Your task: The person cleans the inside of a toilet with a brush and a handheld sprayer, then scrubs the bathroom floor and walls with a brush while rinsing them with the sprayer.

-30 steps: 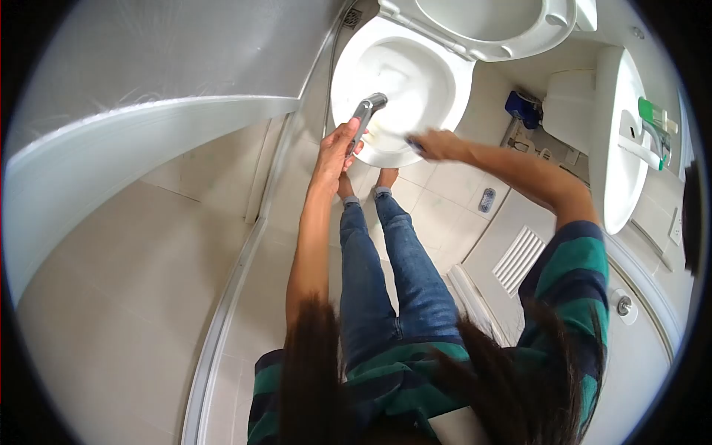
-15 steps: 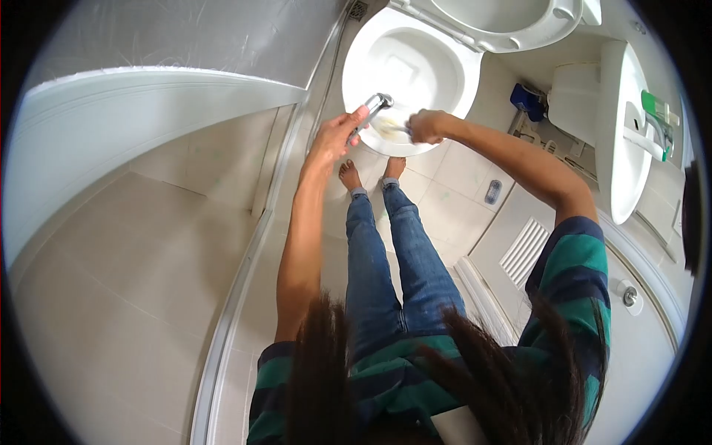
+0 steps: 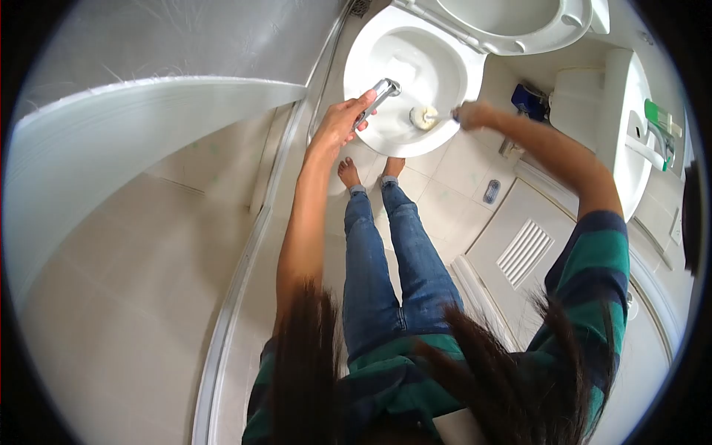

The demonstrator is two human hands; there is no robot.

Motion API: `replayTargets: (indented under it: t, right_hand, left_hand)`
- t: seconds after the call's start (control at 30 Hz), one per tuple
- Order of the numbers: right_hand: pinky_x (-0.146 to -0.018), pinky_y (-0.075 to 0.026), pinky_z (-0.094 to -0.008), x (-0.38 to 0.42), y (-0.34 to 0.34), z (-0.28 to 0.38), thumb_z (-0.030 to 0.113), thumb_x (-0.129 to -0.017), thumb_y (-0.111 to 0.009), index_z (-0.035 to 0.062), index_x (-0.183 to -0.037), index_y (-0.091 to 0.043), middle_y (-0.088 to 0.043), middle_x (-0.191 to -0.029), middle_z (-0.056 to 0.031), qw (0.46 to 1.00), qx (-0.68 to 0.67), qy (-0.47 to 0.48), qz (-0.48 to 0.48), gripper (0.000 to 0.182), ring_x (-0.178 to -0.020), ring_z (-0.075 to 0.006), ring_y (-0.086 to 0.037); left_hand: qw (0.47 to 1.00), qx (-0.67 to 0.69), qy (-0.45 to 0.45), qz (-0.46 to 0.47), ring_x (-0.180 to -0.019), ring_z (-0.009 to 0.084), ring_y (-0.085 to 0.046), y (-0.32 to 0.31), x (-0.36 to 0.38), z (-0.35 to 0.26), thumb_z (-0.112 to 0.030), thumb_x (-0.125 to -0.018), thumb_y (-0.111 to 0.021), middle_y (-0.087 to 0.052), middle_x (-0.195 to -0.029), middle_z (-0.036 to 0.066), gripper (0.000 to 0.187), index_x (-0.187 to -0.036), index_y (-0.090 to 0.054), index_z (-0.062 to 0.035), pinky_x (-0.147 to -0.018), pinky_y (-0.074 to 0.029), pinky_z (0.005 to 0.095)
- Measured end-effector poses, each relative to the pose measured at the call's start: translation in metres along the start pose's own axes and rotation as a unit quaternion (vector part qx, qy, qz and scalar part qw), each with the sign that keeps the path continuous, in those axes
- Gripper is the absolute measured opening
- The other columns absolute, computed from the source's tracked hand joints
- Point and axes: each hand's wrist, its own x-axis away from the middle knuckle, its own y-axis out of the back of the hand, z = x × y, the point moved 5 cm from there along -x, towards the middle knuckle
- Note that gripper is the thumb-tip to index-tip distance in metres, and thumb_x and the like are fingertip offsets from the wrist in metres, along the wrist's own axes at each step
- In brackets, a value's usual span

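My left hand (image 3: 343,123) is wrapped round a chrome handheld sprayer (image 3: 379,99), whose head hangs over the left part of the toilet bowl (image 3: 358,68). A toilet brush (image 3: 423,117) with a round, pale yellowish head lies against the inner right-front wall of the bowl. Its short visible handle runs right, over the rim, into my right hand (image 3: 475,116), which is closed on it and slightly blurred. The toilet lid and seat (image 3: 512,21) are raised at the back.
A white sink (image 3: 624,96) with a green-and-clear bottle (image 3: 656,119) on it stands at the right. Below it is a dark blue object (image 3: 528,101). A floor drain (image 3: 492,191) lies near the vented door (image 3: 512,245). A shower partition (image 3: 185,89) curves along the left.
My right hand has moved right, drawing the brush from the front of the bowl toward its right side. The sprayer in my left hand has shifted slightly up and right.
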Motion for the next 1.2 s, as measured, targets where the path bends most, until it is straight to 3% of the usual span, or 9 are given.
replayTargets:
  t: [0.2,0.3,0.4,0.53,0.67,0.7,0.9,1.03,1.2]
  right_hand:
    - [-0.061,-0.053,-0.0426,-0.039,-0.013,-0.057,0.011,-0.075,-0.057,0.0117,-0.111,-0.055,-0.062,-0.101,-0.0034,0.98,0.045,-0.157,-0.113,0.036,-0.078,-0.0228,-0.064]
    - [-0.087,-0.044,-0.0395,0.001,-0.04,0.041,0.015,-0.08,-0.045,0.0038,-0.105,-0.058,-0.06,-0.107,-0.0127,0.825,0.052,-0.107,-0.553,0.03,-0.097,-0.0256,-0.059]
    - [-0.064,-0.049,-0.0432,-0.073,0.024,0.03,0.02,-0.078,-0.049,0.0122,-0.097,-0.062,-0.064,-0.081,-0.0119,0.968,-0.152,0.103,-0.17,0.024,-0.073,-0.0289,-0.062]
    - [-0.044,-0.05,-0.0342,-0.019,0.009,-0.065,0.017,-0.084,-0.046,0.0057,-0.114,-0.05,-0.066,-0.084,-0.0064,0.971,0.016,-0.11,-0.209,0.033,-0.059,-0.0186,-0.064]
    - [-0.075,-0.048,-0.037,-0.016,0.007,0.034,0.021,-0.078,-0.049,0.0076,-0.098,-0.059,-0.064,-0.088,-0.0129,0.883,-0.193,-0.103,-0.416,0.026,-0.087,-0.0266,-0.06]
    - [-0.064,-0.051,-0.0416,0.004,0.033,0.047,0.021,-0.076,-0.051,0.0099,-0.083,-0.065,-0.065,-0.078,-0.012,0.974,-0.113,0.118,-0.158,0.019,-0.073,-0.0266,-0.064]
    - [-0.057,-0.051,-0.0356,0.012,-0.05,-0.025,0.022,-0.081,-0.051,0.0076,-0.103,-0.06,-0.065,-0.08,-0.0124,0.679,-0.665,-0.105,-0.294,0.028,-0.069,-0.0251,-0.064]
    - [-0.058,-0.047,-0.0415,0.013,0.027,0.069,0.016,-0.085,-0.04,0.0056,-0.093,-0.06,-0.065,-0.083,-0.0074,0.935,-0.149,0.154,-0.284,0.024,-0.068,-0.0253,-0.063]
    - [-0.059,-0.048,-0.0404,-0.018,-0.011,-0.068,0.019,-0.083,-0.044,0.0067,-0.103,-0.056,-0.065,-0.078,-0.0072,0.921,-0.204,-0.123,-0.309,0.026,-0.067,-0.0233,-0.063]
  left_hand:
    - [0.999,-0.03,0.014,-0.041,-0.04,0.0018,-0.031,0.004,-0.004,0.002,-0.06,-0.07,-0.061,-0.041,-0.05,-0.007,0.051,-0.08,-0.064,-0.0101,-0.038,-0.019,0.0168]
    - [0.996,-0.053,-0.006,-0.07,-0.043,0.0011,-0.032,0.006,-0.013,-0.017,-0.061,-0.069,-0.059,-0.042,-0.052,-0.007,0.052,-0.08,-0.064,-0.0105,-0.04,-0.019,0.0163]
    - [0.997,-0.022,-0.009,-0.076,-0.041,0.0014,-0.031,0.001,-0.012,-0.024,-0.064,-0.071,-0.056,-0.042,-0.052,-0.006,0.056,-0.082,-0.063,-0.0096,-0.038,-0.019,0.0171]
    - [0.996,0.005,-0.016,-0.092,-0.037,0.0017,-0.029,0.003,-0.014,-0.029,-0.063,-0.073,-0.054,-0.042,-0.051,-0.005,0.055,-0.084,-0.062,-0.0095,-0.036,-0.019,0.0176]
    - [0.993,0.0,0.004,-0.115,-0.037,0.0024,-0.028,-0.008,-0.021,-0.026,-0.063,-0.073,-0.054,-0.042,-0.051,-0.005,0.055,-0.083,-0.061,-0.0091,-0.036,-0.019,0.0172]
    - [0.994,0.003,-0.005,-0.112,-0.037,0.0025,-0.028,-0.014,-0.023,-0.028,-0.063,-0.073,-0.054,-0.042,-0.051,-0.005,0.055,-0.083,-0.061,-0.009,-0.036,-0.019,0.0172]
    - [0.995,0.0,-0.002,-0.104,-0.037,0.002,-0.029,-0.029,-0.022,-0.022,-0.059,-0.078,-0.052,-0.042,-0.051,-0.005,0.052,-0.083,-0.06,-0.0079,-0.037,-0.02,0.0168]
    - [0.997,0.004,-0.016,-0.07,-0.037,0.0012,-0.03,-0.064,-0.03,-0.027,-0.058,-0.079,-0.051,-0.044,-0.053,-0.005,0.053,-0.086,-0.06,-0.0068,-0.037,-0.022,0.0161]
    - [0.994,0.021,-0.059,-0.087,-0.039,0.0011,-0.03,-0.075,-0.027,-0.034,-0.061,-0.077,-0.05,-0.043,-0.053,-0.006,0.056,-0.087,-0.06,-0.0066,-0.038,-0.02,0.0168]
